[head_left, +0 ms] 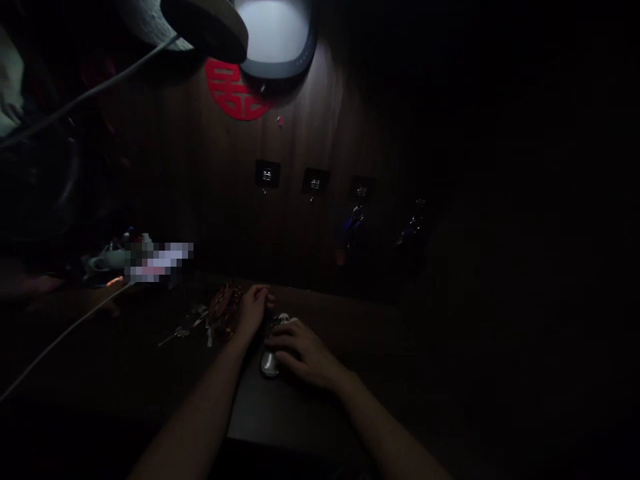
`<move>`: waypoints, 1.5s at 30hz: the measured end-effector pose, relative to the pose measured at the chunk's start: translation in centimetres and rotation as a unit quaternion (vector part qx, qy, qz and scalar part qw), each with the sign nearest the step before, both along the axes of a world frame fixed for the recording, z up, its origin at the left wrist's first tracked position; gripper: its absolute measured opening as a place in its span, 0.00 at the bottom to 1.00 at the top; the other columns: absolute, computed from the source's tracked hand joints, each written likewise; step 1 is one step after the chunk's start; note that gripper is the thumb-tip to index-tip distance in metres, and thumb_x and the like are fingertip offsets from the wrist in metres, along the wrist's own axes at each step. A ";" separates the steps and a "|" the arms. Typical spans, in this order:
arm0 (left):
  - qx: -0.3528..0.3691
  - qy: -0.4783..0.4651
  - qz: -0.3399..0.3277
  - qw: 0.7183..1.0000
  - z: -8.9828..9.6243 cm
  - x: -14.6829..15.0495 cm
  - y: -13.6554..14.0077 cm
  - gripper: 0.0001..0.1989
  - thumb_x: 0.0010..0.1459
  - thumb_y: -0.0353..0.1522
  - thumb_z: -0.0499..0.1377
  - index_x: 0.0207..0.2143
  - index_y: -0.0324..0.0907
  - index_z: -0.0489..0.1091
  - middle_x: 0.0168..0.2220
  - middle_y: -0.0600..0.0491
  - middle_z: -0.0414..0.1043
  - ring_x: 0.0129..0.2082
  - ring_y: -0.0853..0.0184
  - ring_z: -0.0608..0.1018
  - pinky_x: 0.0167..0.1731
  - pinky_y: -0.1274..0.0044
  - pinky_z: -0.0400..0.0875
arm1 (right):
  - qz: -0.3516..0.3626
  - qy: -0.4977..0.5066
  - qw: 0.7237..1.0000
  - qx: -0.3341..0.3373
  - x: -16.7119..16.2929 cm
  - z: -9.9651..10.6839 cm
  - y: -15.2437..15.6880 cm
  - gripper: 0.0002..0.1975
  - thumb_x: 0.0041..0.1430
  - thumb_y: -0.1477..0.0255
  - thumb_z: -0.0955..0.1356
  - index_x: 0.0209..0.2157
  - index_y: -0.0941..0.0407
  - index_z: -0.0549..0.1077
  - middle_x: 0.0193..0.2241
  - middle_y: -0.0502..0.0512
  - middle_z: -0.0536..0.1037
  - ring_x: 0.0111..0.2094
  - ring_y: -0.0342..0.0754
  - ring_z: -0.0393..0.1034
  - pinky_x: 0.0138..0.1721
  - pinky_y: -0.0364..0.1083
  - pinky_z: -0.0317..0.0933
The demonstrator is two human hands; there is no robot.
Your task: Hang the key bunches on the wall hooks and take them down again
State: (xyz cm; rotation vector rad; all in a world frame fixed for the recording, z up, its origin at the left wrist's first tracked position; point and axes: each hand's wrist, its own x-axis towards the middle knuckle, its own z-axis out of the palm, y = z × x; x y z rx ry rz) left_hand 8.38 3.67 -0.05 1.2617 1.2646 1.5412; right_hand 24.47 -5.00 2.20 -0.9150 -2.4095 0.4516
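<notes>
My left hand (254, 309) rests on a dark wooden surface with its fingers curled inward. Whatever those fingers may hold is hidden. Just left of it lies a bunch of keys (183, 331) beside a reddish-brown beaded item (220, 304), partly behind my wrist. My right hand (307, 352) reaches over a small object with a rounded, shiny silver end (270, 364); its fingers are stretched across it, thumb apart. Small pale and metallic bits (283, 319) show beyond the right fingertips. Dim light hides the kind of the silver object.
Black hooks (315, 181) line the wooden back panel, with dark shiny items (354, 223) hanging on one. Above are a red round paper-cut (235, 93) and a lit white device (275, 33). White cables (75, 327) cross the left side near small clutter (107, 259). The right side is very dark.
</notes>
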 end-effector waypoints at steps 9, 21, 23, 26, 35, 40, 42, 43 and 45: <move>-0.014 0.233 0.028 0.972 0.2 -0.4 -0.4 0.11 0.55 0.33 0.50 0.34 0.41 0.71 0.33 0.50 0.77 0.34 0.65 0.77 0.33 0.77 0.67 | -0.007 -0.027 1.000 0.000 0.3 0.4 0.0 0.13 0.59 0.66 0.63 0.44 0.49 0.73 0.48 0.53 0.69 0.52 0.47 0.60 0.54 0.49 0.54; 0.003 0.492 -0.087 0.866 0.7 -0.5 -1.7 0.14 0.56 0.36 0.49 0.34 0.45 0.74 0.39 0.50 0.76 0.40 0.63 0.75 0.37 0.76 0.63 | -0.056 0.032 0.998 0.000 2.5 -1.0 1.6 0.10 0.59 0.68 0.63 0.40 0.51 0.74 0.46 0.53 0.71 0.49 0.47 0.61 0.52 0.50 0.57; 0.017 0.488 -0.097 0.867 0.6 -0.2 -1.8 0.13 0.55 0.37 0.51 0.36 0.46 0.74 0.40 0.50 0.75 0.42 0.62 0.75 0.38 0.75 0.63 | -0.055 0.043 0.998 0.004 2.5 -1.2 1.8 0.10 0.60 0.68 0.62 0.39 0.52 0.74 0.45 0.54 0.72 0.48 0.47 0.62 0.51 0.49 0.58; 0.023 0.488 -0.104 0.866 0.5 0.2 -2.0 0.14 0.53 0.40 0.54 0.38 0.47 0.74 0.41 0.49 0.75 0.43 0.60 0.74 0.40 0.73 0.63 | -0.060 0.058 0.997 0.004 2.5 -1.2 2.0 0.10 0.60 0.67 0.62 0.37 0.53 0.74 0.43 0.54 0.73 0.47 0.47 0.64 0.50 0.48 0.59; 0.030 0.489 -0.108 0.865 0.5 0.6 -2.1 0.10 0.53 0.35 0.54 0.35 0.47 0.74 0.39 0.51 0.75 0.42 0.62 0.74 0.39 0.75 0.63 | -0.095 0.055 0.994 0.013 3.0 -1.1 2.2 0.12 0.61 0.67 0.60 0.37 0.53 0.73 0.38 0.54 0.75 0.42 0.46 0.65 0.45 0.47 0.60; 0.032 0.497 -0.104 0.861 0.7 1.0 -2.5 0.11 0.53 0.37 0.55 0.37 0.46 0.74 0.40 0.50 0.75 0.42 0.61 0.73 0.40 0.73 0.63 | -0.101 0.048 0.994 0.020 3.0 -1.0 2.2 0.13 0.62 0.65 0.59 0.36 0.53 0.73 0.36 0.53 0.75 0.41 0.46 0.65 0.44 0.46 0.60; 0.028 0.498 -0.098 0.861 0.7 1.3 -2.6 0.10 0.53 0.36 0.55 0.36 0.46 0.74 0.39 0.50 0.75 0.42 0.61 0.73 0.40 0.74 0.62 | -0.106 0.046 0.993 0.027 3.1 -1.0 2.3 0.14 0.62 0.65 0.59 0.35 0.54 0.73 0.34 0.53 0.75 0.39 0.46 0.65 0.42 0.46 0.60; 0.026 0.498 -0.095 0.862 0.7 1.4 -2.6 0.10 0.53 0.36 0.55 0.35 0.45 0.74 0.38 0.50 0.75 0.42 0.62 0.73 0.40 0.74 0.62 | -0.109 0.045 0.993 0.030 3.1 -1.0 2.3 0.14 0.62 0.65 0.58 0.34 0.54 0.73 0.33 0.53 0.75 0.38 0.46 0.65 0.41 0.46 0.60; 0.024 0.498 -0.086 0.863 0.6 1.6 -2.6 0.10 0.53 0.36 0.55 0.34 0.44 0.73 0.38 0.50 0.75 0.41 0.62 0.74 0.40 0.74 0.62 | -0.113 0.045 0.992 0.037 3.1 -1.0 2.4 0.15 0.63 0.65 0.58 0.32 0.54 0.73 0.31 0.52 0.74 0.36 0.45 0.65 0.40 0.46 0.60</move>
